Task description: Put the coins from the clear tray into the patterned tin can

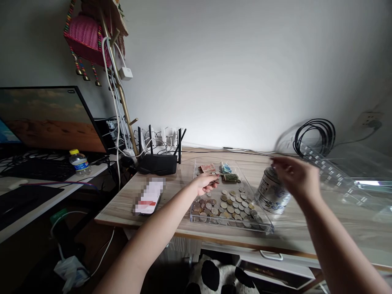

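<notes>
A clear plastic tray (191,218) lies on the desk with many loose coins (231,208) spread over its near part. Toward its far end are a reddish folded banknote (207,168), a blue one (226,168) and a greenish one (230,177). My left hand (207,184) is over the tray's left side, its fingers curled round what look like coins. Right of the tray stands a patterned round tin (273,194). My right hand (298,175) is above the tin's top, fingers pinched together and slightly blurred; what they hold, if anything, is hidden.
A phone (149,198) lies left of the tray, behind it a black router (157,163). Clear plastic cases (339,179) and a coiled black cable (315,132) are at the right. A yellow-capped bottle (79,163) stands on the left desk by a monitor (45,118).
</notes>
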The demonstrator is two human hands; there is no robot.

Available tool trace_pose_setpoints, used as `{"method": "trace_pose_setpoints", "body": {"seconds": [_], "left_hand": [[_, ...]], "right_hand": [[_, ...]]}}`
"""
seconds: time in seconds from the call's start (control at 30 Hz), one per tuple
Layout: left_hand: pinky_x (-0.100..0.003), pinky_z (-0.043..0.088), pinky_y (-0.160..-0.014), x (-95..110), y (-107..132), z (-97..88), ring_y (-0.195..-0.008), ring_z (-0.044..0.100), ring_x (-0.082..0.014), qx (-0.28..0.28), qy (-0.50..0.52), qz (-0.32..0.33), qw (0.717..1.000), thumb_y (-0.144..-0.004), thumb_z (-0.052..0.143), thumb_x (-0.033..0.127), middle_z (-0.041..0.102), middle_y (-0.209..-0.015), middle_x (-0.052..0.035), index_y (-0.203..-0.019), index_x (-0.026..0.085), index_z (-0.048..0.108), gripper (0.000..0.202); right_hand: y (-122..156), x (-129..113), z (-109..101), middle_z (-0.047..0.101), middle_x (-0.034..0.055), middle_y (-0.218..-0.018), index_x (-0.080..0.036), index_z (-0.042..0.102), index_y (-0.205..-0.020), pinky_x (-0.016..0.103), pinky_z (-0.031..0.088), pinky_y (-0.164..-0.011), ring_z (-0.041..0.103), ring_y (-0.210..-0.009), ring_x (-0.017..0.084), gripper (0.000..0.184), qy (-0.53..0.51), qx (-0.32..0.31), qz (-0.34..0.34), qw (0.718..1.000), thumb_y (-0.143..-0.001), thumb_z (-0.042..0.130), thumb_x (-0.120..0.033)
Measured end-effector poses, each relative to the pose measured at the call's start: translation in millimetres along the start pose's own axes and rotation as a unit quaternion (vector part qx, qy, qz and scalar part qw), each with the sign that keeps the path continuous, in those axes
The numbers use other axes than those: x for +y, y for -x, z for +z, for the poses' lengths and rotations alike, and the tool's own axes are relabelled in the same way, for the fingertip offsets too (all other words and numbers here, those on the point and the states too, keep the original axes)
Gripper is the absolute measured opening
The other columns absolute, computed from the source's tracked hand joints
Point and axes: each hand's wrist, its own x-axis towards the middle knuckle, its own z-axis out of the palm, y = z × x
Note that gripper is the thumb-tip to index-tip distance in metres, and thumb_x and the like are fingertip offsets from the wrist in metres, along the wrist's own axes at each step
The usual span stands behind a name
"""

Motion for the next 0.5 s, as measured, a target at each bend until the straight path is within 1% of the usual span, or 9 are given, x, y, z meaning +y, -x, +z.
{"method": "trace_pose_setpoints", "body": {"seconds": [0.03,0.1,0.17,0.23,0.33,0.43,0.5], "left_hand": [[-0.017,0.003,-0.033,-0.4,0.0,0.0,-0.029,0.023,0.0016,-0.001,-0.002,0.004,1.0,-0.07,0.056,0.037,0.045,-0.048,0.004,-0.064,0.011,0.047,0.028],[-0.018,0.002,-0.033,-0.7,0.7,0.5,-0.028,0.022,0.0017,-0.006,-0.008,0.015,1.0,-0.068,0.058,0.039,0.045,-0.047,0.0045,-0.063,0.011,0.047,0.03],[-0.018,0.002,-0.033,-0.2,2.3,1.7,-0.028,0.022,0.0013,-0.012,-0.014,0.021,1.0,-0.067,0.059,0.039,0.044,-0.046,0.0047,-0.064,0.012,0.047,0.03],[-0.017,0.003,-0.033,0.8,4.5,3.4,-0.028,0.023,0.0008,-0.013,-0.019,0.024,0.999,-0.067,0.059,0.039,0.045,-0.045,0.0049,-0.069,0.013,0.049,0.029],[-0.016,0.006,-0.034,2.1,7.1,6.0,-0.029,0.024,0.0005,-0.002,-0.028,0.025,0.999,-0.068,0.059,0.04,0.045,-0.045,0.0051,-0.077,0.014,0.052,0.029],[-0.016,0.007,-0.034,2.2,8.5,8.1,-0.03,0.024,0.0007,-0.002,-0.036,0.024,0.999,-0.068,0.059,0.039,0.045,-0.045,0.0046,-0.077,0.013,0.052,0.028],[-0.017,0.008,-0.034,1.5,8.9,9.0,-0.03,0.024,0.0008,-0.019,-0.04,0.025,0.999,-0.067,0.06,0.038,0.046,-0.045,0.0042,-0.073,0.013,0.052,0.027]], "right_hand": [[5.7,-12.7,8.7,0.063,0.0068,-0.078,-0.019,0.063,-0.087,0.028,0.043,-0.055,0.053,-0.059,0.015,0.029,-0.014,-0.051,-0.033,0.998,-0.074,0.045,-0.037],[14.7,-34.4,28.7,0.063,0.0043,-0.076,-0.021,0.064,-0.079,0.027,0.042,-0.053,0.054,-0.06,0.014,0.026,-0.013,-0.166,-0.081,0.983,-0.074,0.045,-0.038],[19.9,-48.1,49.7,0.062,0.0033,-0.07,-0.021,0.063,-0.073,0.026,0.04,-0.05,0.053,-0.057,0.014,0.027,-0.013,-0.254,-0.087,0.963,-0.074,0.044,-0.041],[21.9,-53.4,68.0,0.061,0.0041,-0.066,-0.02,0.062,-0.072,0.026,0.04,-0.047,0.053,-0.055,0.014,0.03,-0.04,-0.306,-0.068,0.949,-0.073,0.045,-0.045],[22.2,-52.3,84.9,0.062,0.0055,-0.066,-0.021,0.062,-0.074,0.026,0.041,-0.047,0.053,-0.056,0.015,0.031,-0.102,-0.345,-0.046,0.932,-0.071,0.048,-0.048],[23.3,-50.1,90.4,0.062,0.0046,-0.066,-0.022,0.061,-0.08,0.025,0.042,-0.046,0.054,-0.055,0.015,0.03,-0.145,-0.353,-0.038,0.923,-0.074,0.045,-0.046],[25.5,-50.5,91.6,0.063,0.0025,-0.065,-0.022,0.062,-0.078,0.023,0.042,-0.045,0.054,-0.054,0.013,0.026,-0.122,-0.311,-0.041,0.942,-0.074,0.047,-0.043]]}}
